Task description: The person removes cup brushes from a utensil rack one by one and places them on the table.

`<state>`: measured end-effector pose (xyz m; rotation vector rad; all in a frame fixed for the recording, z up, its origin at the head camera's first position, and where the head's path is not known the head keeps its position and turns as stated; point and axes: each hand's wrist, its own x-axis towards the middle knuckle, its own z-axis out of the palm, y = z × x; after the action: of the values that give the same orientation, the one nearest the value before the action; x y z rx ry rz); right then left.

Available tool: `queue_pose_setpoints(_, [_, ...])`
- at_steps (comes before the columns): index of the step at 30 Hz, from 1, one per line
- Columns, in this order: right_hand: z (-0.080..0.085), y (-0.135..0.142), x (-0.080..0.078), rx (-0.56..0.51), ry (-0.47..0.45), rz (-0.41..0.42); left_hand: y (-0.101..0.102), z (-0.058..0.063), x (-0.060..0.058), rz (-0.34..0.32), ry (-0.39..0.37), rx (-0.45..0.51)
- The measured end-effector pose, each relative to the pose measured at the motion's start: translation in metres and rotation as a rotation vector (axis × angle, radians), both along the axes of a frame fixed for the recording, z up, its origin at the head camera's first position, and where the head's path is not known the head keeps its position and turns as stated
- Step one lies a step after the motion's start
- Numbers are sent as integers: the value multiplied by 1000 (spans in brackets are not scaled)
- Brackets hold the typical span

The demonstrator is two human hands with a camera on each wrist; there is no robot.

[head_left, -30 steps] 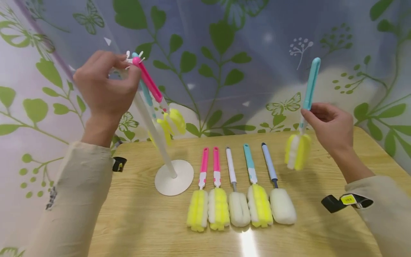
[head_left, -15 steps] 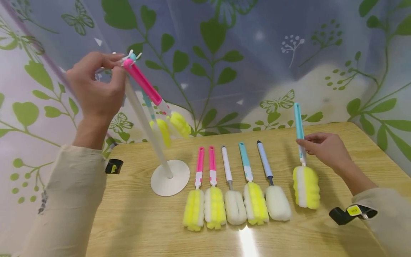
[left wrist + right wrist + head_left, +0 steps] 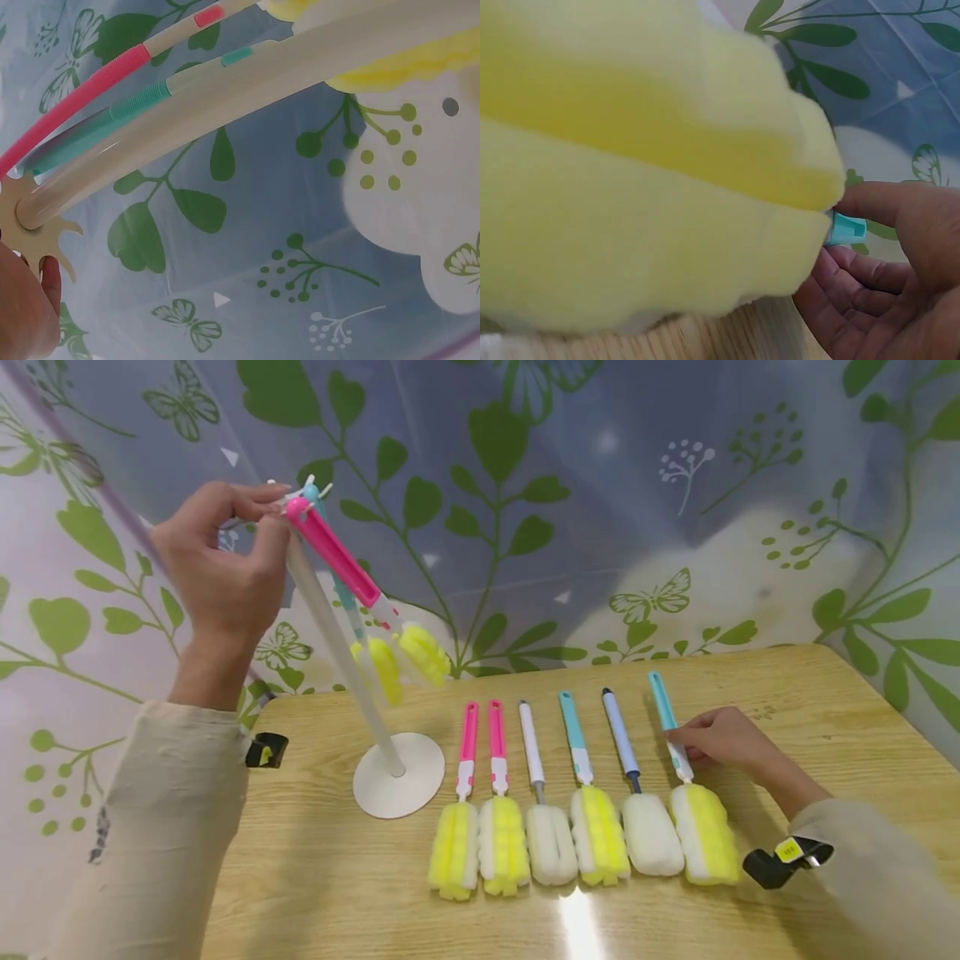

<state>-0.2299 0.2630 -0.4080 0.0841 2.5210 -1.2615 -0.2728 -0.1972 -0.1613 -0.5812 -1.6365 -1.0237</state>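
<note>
My left hand (image 3: 225, 560) pinches the hooked top of a white stand (image 3: 337, 643), which leans left above its round base. The left wrist view shows that hooked top (image 3: 52, 234) beside my fingers. From the hooks hang a pink-handled sponge brush (image 3: 333, 556) and, partly hidden behind it, a teal-handled one (image 3: 139, 99). At the right, my right hand (image 3: 723, 743) holds another teal-handled sponge brush (image 3: 705, 835) by the lower handle, between thumb and fingers. Its yellow and white head lies at the end of a row of brushes. That sponge head (image 3: 667, 187) fills much of the right wrist view.
Left of the held brush, side by side on the wooden table (image 3: 315, 868), lie two pink-handled brushes (image 3: 496, 743), a white one (image 3: 531, 743), a teal one (image 3: 575, 735) and a blue one (image 3: 620, 735). A leaf-patterned curtain (image 3: 480, 527) hangs behind the table.
My right hand has lowered the teal-handled brush from the air and brought it beside the blue-handled one. My left hand stays at the stand's top; the hanging brushes have swung slightly.
</note>
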Motion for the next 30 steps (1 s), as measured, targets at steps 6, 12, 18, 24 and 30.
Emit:
queue_pose_setpoints(6, [-8,-2,-5,8,-9,25,-2,0,2,21,1,-11])
queue_pose_setpoints(12, [-13,-6,-9,15,-16,37,-6,0,1,36,5,-31])
queue_pose_setpoints(18, [-16,-7,-10,29,-5,73,-7,1,3,62,14,-58])
queue_pose_setpoints(24, [-16,-2,-8,7,-8,96,-7,1,2,67,19,-64])
queue_pose_setpoints(30, [-8,10,-9,-46,-40,140,-10,0,0,66,16,-57])
